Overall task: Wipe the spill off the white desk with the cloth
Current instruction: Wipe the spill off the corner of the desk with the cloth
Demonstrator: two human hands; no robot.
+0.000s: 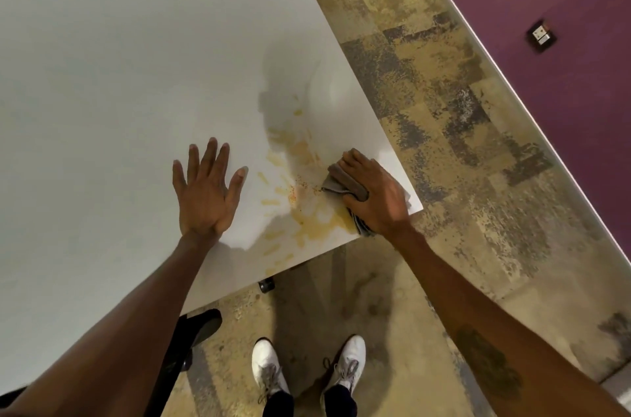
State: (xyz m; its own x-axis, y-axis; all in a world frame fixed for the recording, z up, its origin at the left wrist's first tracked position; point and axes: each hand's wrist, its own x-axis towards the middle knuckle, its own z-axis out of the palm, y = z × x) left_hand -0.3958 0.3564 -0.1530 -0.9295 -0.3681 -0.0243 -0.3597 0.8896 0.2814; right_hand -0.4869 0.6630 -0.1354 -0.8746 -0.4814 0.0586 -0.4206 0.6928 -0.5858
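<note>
White desk (pixel 119 57), near corner: yellow spill (pixel 300 208) largely unwiped. Right hand (pixel 375 194) presses the bunched cloth (pixel 336 179) at its edge — left hand (pixel 205 191) flat, fingers spread.

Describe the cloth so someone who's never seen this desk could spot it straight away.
Go to the white desk's near right corner. Beside the yellow-orange spill, the right hand presses down a crumpled grey-brown cloth, the only fabric on the desk.
</note>
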